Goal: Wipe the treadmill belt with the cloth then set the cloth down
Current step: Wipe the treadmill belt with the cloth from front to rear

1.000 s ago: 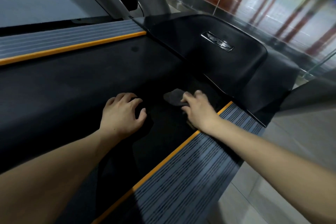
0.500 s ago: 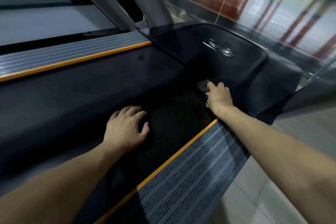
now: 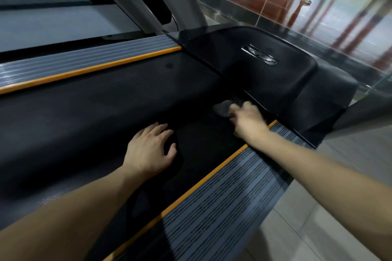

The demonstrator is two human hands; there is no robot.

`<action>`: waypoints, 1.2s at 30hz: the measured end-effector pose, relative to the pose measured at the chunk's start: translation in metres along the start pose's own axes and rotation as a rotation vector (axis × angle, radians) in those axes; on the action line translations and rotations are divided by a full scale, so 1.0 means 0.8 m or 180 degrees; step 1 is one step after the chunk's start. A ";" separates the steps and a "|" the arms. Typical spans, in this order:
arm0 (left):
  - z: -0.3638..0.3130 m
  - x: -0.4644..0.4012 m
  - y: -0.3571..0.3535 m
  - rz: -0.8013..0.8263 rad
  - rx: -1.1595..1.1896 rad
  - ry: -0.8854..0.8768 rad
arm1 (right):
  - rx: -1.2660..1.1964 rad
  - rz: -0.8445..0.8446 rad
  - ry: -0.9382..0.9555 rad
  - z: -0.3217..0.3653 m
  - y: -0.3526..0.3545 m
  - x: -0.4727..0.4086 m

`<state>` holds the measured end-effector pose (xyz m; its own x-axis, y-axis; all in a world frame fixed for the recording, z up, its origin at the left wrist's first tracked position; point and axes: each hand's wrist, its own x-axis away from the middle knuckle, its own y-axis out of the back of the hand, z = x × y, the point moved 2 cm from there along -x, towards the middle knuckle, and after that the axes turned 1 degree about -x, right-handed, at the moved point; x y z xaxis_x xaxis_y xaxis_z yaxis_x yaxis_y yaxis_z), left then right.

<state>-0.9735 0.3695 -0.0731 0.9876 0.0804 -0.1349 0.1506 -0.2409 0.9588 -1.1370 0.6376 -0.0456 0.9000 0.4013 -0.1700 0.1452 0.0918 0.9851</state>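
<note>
Right hand (image 3: 247, 122) down on the treadmill belt (image 3: 106, 112) right by the black motor cover (image 3: 265, 74), fingers curled over a dark cloth (image 3: 221, 109), pretty blurry though. Left hand (image 3: 150, 152) flat on the belt nearer the camera, fingers spread, holding nothing.

Left hand (image 3: 149, 151) rests flat on belt (image 3: 84, 116). Right hand (image 3: 247, 119) lies on cloth (image 3: 221, 108) at the belt's front, just before the cover (image 3: 265, 74), rails (image 3: 222, 203) either side.
</note>
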 end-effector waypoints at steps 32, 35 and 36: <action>0.152 0.007 0.040 -0.0121 0.0050 0.0747 | -0.0986 -0.0431 0.0307 0.273 -0.049 -0.077; 0.187 -0.015 0.038 -0.0150 -0.0068 0.0729 | -0.1058 -0.0323 0.0208 0.292 -0.061 -0.133; 0.198 -0.020 0.038 -0.0173 -0.0063 0.0766 | -0.1058 -0.0276 0.0225 0.297 -0.064 -0.150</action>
<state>-0.9778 0.2074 -0.0817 0.9386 0.3214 -0.1253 0.2000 -0.2110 0.9568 -1.1546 0.3685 -0.0700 0.8579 0.4400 -0.2654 0.0675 0.4155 0.9071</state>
